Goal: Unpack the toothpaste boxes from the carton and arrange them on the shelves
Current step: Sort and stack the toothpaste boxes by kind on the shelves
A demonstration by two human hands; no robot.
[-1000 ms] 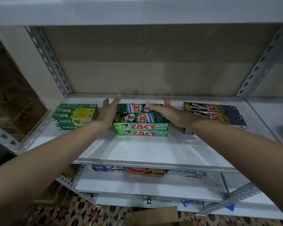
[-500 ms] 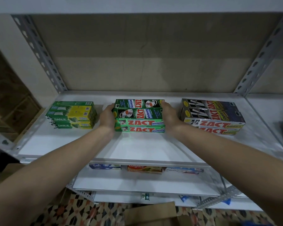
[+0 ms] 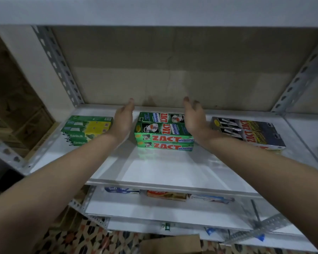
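Right end of green ZACT boxes (image 3: 163, 133) hidden behind right hand (image 3: 193, 119). Dark ZACT boxes (image 3: 250, 133) partly covered by right forearm. Cardboard carton (image 3: 170, 244) cut off at bottom edge. Lower-shelf boxes (image 3: 166, 194) half hidden beneath shelf lip (image 3: 173, 186), labels blurred.

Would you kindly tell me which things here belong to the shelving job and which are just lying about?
Job:
green Zact boxes
Darlie boxes
black Zact boxes
shelf
carton
left hand
right hand

Lying about:
patterned floor
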